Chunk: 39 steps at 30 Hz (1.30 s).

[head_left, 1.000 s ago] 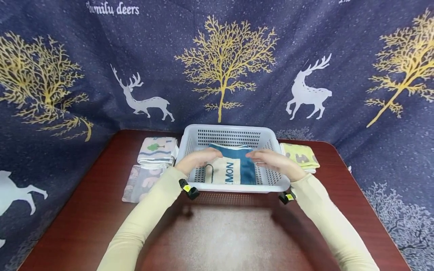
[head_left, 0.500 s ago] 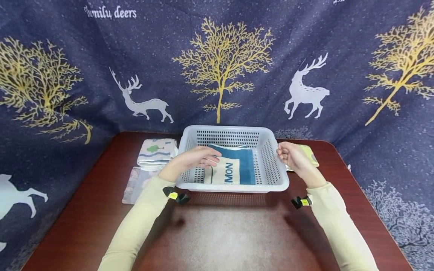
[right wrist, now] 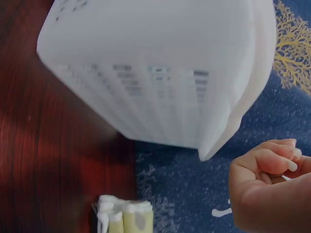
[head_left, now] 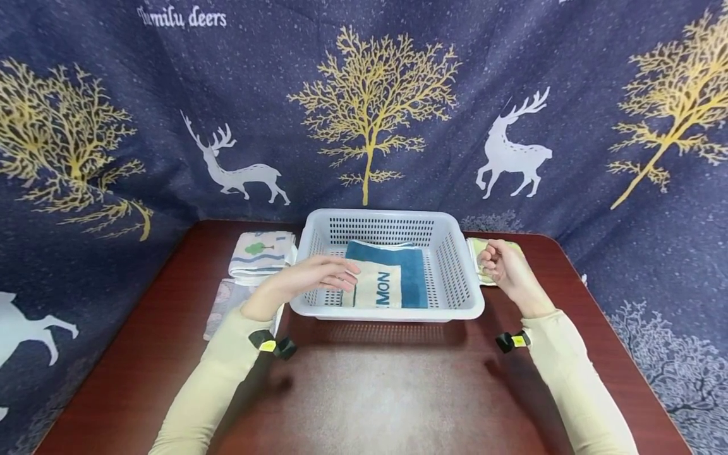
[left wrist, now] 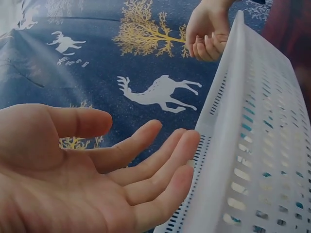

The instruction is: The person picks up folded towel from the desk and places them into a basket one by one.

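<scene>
Hands part and leave the towel in the basket

At the far left, the folded tree-patterned towel [head_left: 261, 249] and the greyish-pink towel [head_left: 218, 309] lie on the table [head_left: 387, 379] as they did a second ago, the second partly hidden by the sleeve.

The left hand [head_left: 307, 276] has drawn back leftward from above the basket's middle. It now hovers over the left side of the basket [head_left: 387, 314], thumb and fingers apart and relaxed, holding nothing; the left wrist view shows its bare palm, with the fingertips close to the rim.

In the middle, the blue-and-cream towel [head_left: 413, 278] lies flat and folded on the basket floor, lettering up, against neither hand. A second ago both hands were directly over it; now more of its blue right end shows. Its placing looks finished, and both hands seem free of it.

The right hand [head_left: 509, 270] has changed most: it has crossed the right rim and hangs above the yellow towel [right wrist: 127, 218] beside the basket. Its fingers are curled in together with nothing visible in them. Attention seems to have shifted to that side; the head view cannot settle whether hand and yellow towel touch, but the right wrist view shows them apart.
</scene>
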### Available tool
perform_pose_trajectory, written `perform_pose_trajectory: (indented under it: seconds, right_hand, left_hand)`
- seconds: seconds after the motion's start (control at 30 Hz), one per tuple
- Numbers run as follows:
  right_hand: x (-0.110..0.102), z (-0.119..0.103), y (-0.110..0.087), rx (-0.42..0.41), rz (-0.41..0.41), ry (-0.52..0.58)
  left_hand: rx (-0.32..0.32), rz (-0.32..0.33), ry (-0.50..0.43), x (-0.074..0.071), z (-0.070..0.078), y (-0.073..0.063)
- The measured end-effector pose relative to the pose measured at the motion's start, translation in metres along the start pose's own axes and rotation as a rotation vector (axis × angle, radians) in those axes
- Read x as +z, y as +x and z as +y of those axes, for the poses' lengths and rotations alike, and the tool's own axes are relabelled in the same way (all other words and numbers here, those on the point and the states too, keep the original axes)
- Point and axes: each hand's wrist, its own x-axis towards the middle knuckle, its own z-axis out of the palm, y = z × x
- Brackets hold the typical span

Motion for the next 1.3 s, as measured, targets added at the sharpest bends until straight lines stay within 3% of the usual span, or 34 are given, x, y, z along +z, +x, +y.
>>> perform_pose_trajectory:
  seconds: [0.1,0.23,0.33,0.5,0.63,0.77,0.93,1.13,1.3]
  right_hand:
    - [-0.005,-0.001,0.002,-0.012,0.053,-0.042]
    - [-0.016,0.003,0.007,-0.040,0.169,-0.172]
    - [-0.025,0.008,0.012,-0.099,0.278,-0.431]
    - [-0.037,0.018,0.018,-0.193,0.414,-1.036]
    - [-0.043,0.024,0.022,-0.221,0.458,-1.281]
    - [-0.050,0.029,0.026,-0.180,0.470,-1.350]
    - [-0.059,0.034,0.029,-0.051,0.455,-1.394]
    - [-0.069,0.039,0.034,0.022,0.399,-1.461]
    - [-0.075,0.044,0.036,0.068,0.363,-1.486]
  left_hand:
    - [0.016,0.015,0.040,0.003,-0.003,-0.007]
    - [0.093,0.071,0.163,0.013,-0.007,-0.016]
    - [0.160,0.148,0.300,0.021,-0.010,-0.024]
    - [0.247,0.265,0.516,0.032,-0.015,-0.033]
    - [0.298,0.320,0.635,0.037,-0.021,-0.036]
    - [0.327,0.366,0.718,0.041,-0.031,-0.036]
    - [0.335,0.397,0.783,0.043,-0.042,-0.035]
    - [0.324,0.440,0.794,0.045,-0.046,-0.034]
    - [0.309,0.463,0.857,0.049,-0.048,-0.034]
